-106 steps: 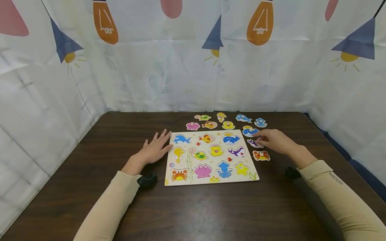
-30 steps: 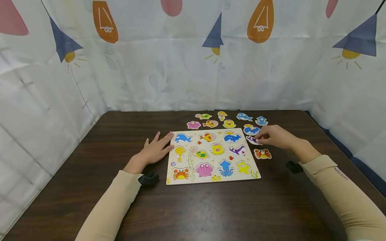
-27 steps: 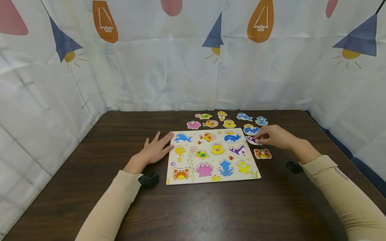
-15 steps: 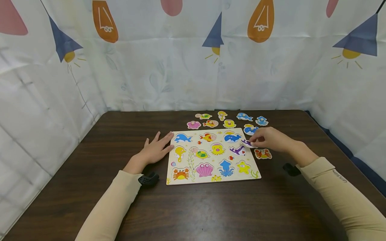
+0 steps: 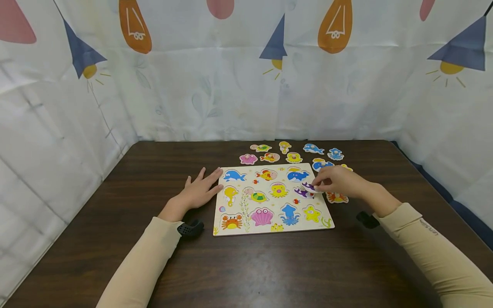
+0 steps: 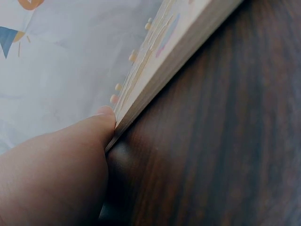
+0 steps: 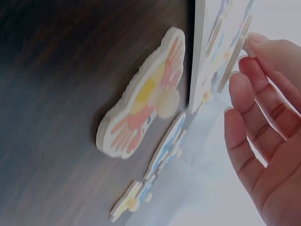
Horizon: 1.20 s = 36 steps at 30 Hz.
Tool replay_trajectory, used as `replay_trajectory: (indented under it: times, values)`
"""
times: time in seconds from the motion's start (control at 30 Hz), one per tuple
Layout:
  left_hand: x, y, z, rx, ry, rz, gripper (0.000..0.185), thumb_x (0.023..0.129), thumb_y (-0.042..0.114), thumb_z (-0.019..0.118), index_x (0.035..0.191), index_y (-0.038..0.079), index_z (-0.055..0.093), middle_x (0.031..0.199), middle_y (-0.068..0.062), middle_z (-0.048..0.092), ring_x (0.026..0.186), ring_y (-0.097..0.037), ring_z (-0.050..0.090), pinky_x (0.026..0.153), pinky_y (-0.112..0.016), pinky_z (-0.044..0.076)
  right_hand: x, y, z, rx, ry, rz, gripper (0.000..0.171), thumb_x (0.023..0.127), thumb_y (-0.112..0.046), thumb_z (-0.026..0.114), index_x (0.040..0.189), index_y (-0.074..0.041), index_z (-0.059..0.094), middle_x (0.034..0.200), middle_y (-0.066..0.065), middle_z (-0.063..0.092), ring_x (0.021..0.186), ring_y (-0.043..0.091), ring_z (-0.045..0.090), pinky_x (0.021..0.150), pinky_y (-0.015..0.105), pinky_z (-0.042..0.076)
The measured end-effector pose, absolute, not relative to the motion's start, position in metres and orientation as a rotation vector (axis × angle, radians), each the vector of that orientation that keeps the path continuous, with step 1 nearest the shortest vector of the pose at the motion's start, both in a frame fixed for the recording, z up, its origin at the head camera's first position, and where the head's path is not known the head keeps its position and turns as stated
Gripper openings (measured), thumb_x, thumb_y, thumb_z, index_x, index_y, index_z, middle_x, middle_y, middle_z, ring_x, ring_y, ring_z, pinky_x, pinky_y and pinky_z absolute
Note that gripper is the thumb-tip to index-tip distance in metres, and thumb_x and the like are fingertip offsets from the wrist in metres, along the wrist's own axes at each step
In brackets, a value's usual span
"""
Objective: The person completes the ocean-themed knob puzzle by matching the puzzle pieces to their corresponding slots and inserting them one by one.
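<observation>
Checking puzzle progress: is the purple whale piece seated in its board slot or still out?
Out: the right hand pinches the purple whale piece above its slot on the board.

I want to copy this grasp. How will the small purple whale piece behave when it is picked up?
The purple whale piece looks like a stiff, flat wooden cutout, so it should not bend. It seems light: the right hand lifts it by fingertip grip alone. Being flat, it should not roll.

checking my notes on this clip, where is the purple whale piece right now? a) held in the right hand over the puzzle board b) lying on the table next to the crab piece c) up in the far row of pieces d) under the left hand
a: the right hand pinches the purple whale piece in its grip above the puzzle board, over the printed purple whale there.
</observation>
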State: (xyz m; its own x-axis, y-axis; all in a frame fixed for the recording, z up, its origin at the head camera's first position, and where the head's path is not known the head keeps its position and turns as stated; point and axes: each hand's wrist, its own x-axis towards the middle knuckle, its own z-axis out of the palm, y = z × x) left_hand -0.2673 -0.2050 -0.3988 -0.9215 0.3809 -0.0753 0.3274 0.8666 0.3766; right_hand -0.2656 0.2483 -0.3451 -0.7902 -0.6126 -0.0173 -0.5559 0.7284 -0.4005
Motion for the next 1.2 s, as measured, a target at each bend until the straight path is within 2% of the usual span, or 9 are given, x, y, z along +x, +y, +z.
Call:
replay_trajectory:
  times: [0.2,0.63,1.2]
  values:
    - [-0.268,-0.205,-0.399,0.554,2.894,0.543,0.072,0.108,0.049,0.044,0.166,0.018,0.017,0.171,-0.007,0.015,0.155,-0.044,-0.001,0.112,-0.076,-0.006,-0.265,0.242,-0.348,-0.975,2.767,-0.553,0.014,0.093,-0.012,0.077,0.107,-0.01,0.081,0.093,-0.007,0.066,0.077,0.012,0.054,0.068,0.025,0.053]
    - [-0.267,-0.205,-0.399,0.551,2.89,0.545,0.072,0.108,0.049,0.044,0.166,0.017,0.017,0.171,-0.008,0.016,0.155,-0.044,0.0,0.112,-0.076,-0.006,-0.266,0.23,-0.354,-0.96,2.742,-0.525,0.013,0.093,-0.015,0.078,0.105,-0.012,0.082,0.097,-0.006,0.067,0.079,0.011,0.055,0.067,0.025,0.051]
    - [-0.268,-0.206,-0.4,0.564,2.896,0.548,0.071,0.109,0.048,0.045,0.167,0.019,0.017,0.171,-0.006,0.014,0.155,-0.043,0.0,0.112,-0.076,-0.004,-0.264,0.225,-0.355,-0.946,2.744,-0.484,0.016,0.093,-0.015,0.077,0.108,-0.012,0.082,0.094,-0.007,0.066,0.077,0.011,0.054,0.067,0.027,0.049]
